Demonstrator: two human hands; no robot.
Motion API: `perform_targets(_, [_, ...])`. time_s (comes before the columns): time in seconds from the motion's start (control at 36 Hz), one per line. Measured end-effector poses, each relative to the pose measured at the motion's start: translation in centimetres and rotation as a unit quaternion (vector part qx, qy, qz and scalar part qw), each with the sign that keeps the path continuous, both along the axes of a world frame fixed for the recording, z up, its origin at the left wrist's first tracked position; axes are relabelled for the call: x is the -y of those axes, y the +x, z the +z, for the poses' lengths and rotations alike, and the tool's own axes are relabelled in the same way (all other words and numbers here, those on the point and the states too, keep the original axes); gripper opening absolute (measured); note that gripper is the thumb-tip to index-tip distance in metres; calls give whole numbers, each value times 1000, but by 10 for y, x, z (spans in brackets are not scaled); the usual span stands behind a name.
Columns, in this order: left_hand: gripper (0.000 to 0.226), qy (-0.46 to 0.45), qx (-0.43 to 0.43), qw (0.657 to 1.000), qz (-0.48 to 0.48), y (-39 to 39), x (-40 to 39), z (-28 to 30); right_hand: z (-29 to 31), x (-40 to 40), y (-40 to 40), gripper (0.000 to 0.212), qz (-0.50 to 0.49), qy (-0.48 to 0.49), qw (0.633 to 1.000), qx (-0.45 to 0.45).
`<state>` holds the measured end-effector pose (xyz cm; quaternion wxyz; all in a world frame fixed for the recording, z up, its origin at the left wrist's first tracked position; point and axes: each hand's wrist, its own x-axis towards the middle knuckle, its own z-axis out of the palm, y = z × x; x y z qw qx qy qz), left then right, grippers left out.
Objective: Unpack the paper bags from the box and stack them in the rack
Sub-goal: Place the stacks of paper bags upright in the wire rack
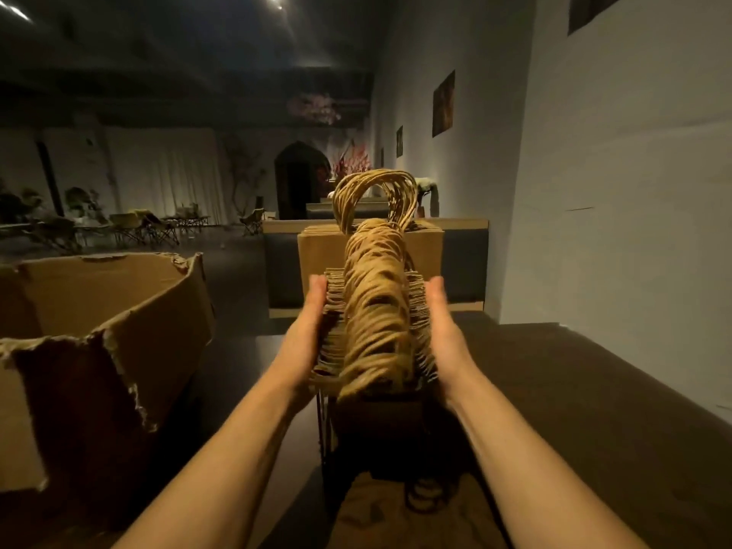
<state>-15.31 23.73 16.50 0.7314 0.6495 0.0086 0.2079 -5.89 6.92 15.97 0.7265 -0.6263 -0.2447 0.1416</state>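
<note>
Both flat, straight-fingered grips, left hand (315, 330) and right hand (443, 330), pressed the sides of a paper bags (372, 326) bundle above the dark rack (326, 437), right of the torn box (115, 311).

Two bare forearms show, one on the left and one on the right, with no sleeves covering them as far as the near edge. The left hand (313, 330) and right hand (443, 330) wear no gloves, rings, watch or bracelet. The fingernails cannot be made out.
</note>
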Motion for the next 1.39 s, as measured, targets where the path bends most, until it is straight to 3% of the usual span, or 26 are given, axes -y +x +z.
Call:
perform_targets(0.06, [62,4,-6,1000,-2,2,1,1,-1,0,3,70,10,-25,1000,9])
perform_targets(0.14, [83,16,12,999,33,2,-9,5,1,8,19,77,-12,28,1000,3])
perform_targets(0.22, [61,-3,-11,1000,4,6,-3,0,1,-1,13,90,0,-26,1000,12])
perform_targets(0.28, [72,-7,-16,1000,-12,8,-6,-6,0,-2,11,73,6,-23,1000,18])
perform_targets(0.33, [79,5,-2,1000,-1,7,-9,-4,-1,1,17,76,6,4,1000,23])
perform_targets(0.42, [72,36,-20,999,-14,7,-6,-6,-4,-2,14,90,9,-43,998,35])
perform_targets(0.47, [86,79,-29,996,-31,4,-13,-4,0,1,13,74,22,-67,995,64])
perform_targets(0.53, [85,138,-33,990,2,10,-24,8,10,14,20,73,-1,-106,985,134])
perform_targets(0.58, [64,259,-39,965,-18,12,-43,5,22,22,26,73,-38,-172,959,221])
perform_targets(0.61, [57,294,-58,953,36,26,-60,1,26,22,28,75,-42,-207,941,265])
perform_targets(0.67, [68,371,-73,925,28,51,-80,-6,32,16,28,78,-31,-277,904,325])
perform_targets(0.75, [88,510,-88,856,2,24,-64,17,41,12,28,60,-21,-385,835,392])
perform_targets(0.86, [79,546,-97,832,-31,6,-34,48,56,13,31,52,-4,-457,780,427])
perform_targets(0.94, [75,582,-107,805,-40,4,-23,46,57,12,33,50,19,-463,780,420])
perform_targets(0.97, [74,576,-115,808,-49,2,-25,45,56,13,32,50,28,-454,792,407])
perform_targets(1.03, [80,490,-115,863,-40,-1,-20,48,56,16,28,52,44,-430,818,381])
perform_targets(1.08, [88,328,-80,941,20,-2,-10,50,52,20,24,58,9,-342,885,317])
perform_targets(1.14, [68,150,-58,983,83,-9,-1,39,36,24,12,67,-42,-187,963,190])
perform_targets(1.19, [55,104,-25,993,48,-14,10,10,10,20,-3,63,-20,-83,991,99])
perform_targets(1.28, [41,29,1,999,22,-22,25,-21,-12,10,-20,51,-2,-24,999,28])
perform_targets(1.39, [48,8,12,1000,5,-18,25,-17,-12,13,-19,74,4,10,999,37])
